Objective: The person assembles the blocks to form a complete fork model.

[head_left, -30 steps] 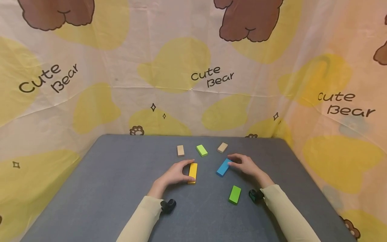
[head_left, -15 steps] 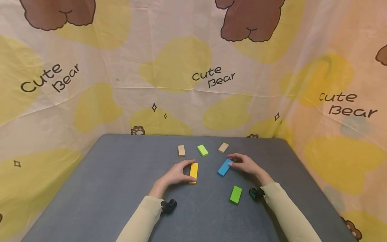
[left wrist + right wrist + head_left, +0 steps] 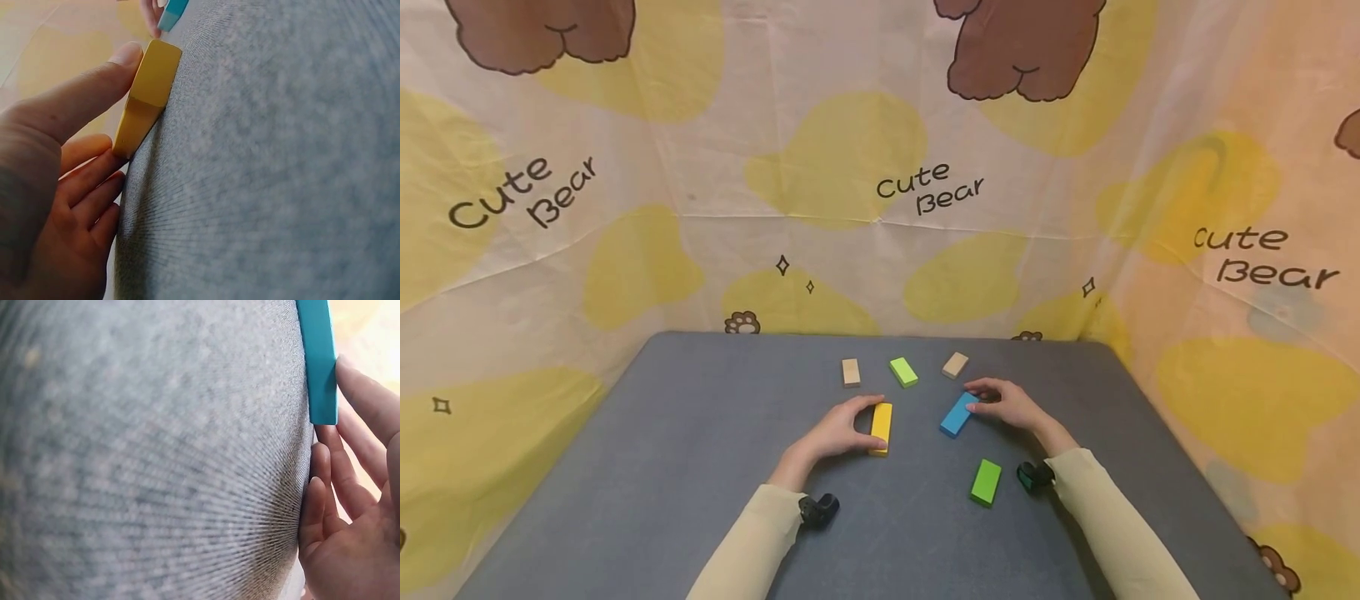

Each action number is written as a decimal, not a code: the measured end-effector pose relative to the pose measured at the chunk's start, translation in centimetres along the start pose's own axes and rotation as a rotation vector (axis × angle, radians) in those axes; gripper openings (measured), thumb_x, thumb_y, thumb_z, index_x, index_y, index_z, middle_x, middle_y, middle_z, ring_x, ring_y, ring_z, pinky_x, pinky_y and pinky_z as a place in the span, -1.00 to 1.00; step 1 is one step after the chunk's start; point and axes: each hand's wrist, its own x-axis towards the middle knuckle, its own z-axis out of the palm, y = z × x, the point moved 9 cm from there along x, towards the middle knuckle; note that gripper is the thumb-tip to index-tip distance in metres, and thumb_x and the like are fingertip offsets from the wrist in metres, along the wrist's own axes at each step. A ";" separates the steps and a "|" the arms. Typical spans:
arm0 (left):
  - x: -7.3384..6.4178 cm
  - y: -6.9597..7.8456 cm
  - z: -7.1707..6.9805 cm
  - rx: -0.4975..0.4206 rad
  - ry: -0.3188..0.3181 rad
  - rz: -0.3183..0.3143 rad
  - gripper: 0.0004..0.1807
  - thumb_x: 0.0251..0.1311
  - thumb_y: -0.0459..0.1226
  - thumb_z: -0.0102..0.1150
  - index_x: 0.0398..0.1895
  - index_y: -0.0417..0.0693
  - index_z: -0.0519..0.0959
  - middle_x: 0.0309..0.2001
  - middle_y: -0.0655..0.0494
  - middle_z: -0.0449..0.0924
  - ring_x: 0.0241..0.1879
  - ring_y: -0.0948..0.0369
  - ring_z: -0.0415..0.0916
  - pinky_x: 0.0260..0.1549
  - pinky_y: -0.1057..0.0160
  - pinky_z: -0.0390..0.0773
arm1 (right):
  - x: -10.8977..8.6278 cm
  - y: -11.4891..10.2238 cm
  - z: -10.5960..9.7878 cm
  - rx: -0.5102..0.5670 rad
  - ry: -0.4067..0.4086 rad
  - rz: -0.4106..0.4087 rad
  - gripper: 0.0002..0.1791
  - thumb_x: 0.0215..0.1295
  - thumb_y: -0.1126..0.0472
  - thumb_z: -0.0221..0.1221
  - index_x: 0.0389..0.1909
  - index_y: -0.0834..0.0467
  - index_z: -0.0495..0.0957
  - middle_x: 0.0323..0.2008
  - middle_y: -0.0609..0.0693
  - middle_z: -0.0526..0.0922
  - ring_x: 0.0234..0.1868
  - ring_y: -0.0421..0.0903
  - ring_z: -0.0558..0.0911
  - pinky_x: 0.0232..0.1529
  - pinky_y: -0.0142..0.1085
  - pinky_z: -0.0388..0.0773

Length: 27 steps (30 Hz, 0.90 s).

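A yellow block [image 3: 882,423] lies flat on the grey-blue cloth, and my left hand [image 3: 831,432] pinches it lengthwise, thumb at the near end and index finger at the far one. In the left wrist view the thumb presses on the edge of that block [image 3: 156,78]; the other fingers are loosely curled below. To the right, my right hand [image 3: 1013,410] holds a blue block [image 3: 957,417] by its far right end. Seen from the right wrist, the thumb touches one face of the blue block [image 3: 322,369], with fingers behind its end.
Across the back lie a beige block [image 3: 850,372], a light green block [image 3: 903,372] and a second beige block [image 3: 955,365]. A green block [image 3: 986,482] lies nearer, left of the right wrist. Beyond the table [image 3: 662,467] hangs a printed curtain [image 3: 835,158].
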 end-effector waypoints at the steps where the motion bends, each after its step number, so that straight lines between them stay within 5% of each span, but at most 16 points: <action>1: 0.0 0.0 0.0 0.004 0.000 0.002 -0.09 -0.06 0.09 0.42 0.40 0.12 0.30 0.40 0.07 0.33 0.43 0.03 0.25 0.39 -0.09 0.26 | 0.0 0.1 0.0 -0.003 0.002 0.003 -0.49 0.27 0.00 0.24 0.20 0.11 0.50 0.16 0.12 0.60 0.16 0.09 0.54 0.19 0.06 0.48; 13: -0.4 -0.3 -0.3 -0.057 -0.032 0.030 -0.01 -0.14 0.08 0.48 0.42 0.09 0.28 0.42 0.13 0.31 0.45 0.07 0.22 0.42 -0.08 0.22 | 0.1 0.1 -0.1 -0.048 0.022 0.040 -0.51 0.22 -0.04 0.27 0.14 0.05 0.57 0.10 0.06 0.64 0.08 -0.01 0.57 0.11 -0.07 0.51; 27: -0.3 0.1 -0.1 -0.046 -0.056 0.048 0.08 -0.26 0.03 0.56 0.43 0.09 0.25 0.44 0.10 0.28 0.47 0.04 0.18 0.44 -0.10 0.18 | -0.1 0.3 -0.4 -0.048 0.030 0.057 -0.53 0.21 -0.05 0.27 0.13 0.01 0.59 0.08 0.06 0.65 0.11 0.04 0.56 0.16 0.03 0.49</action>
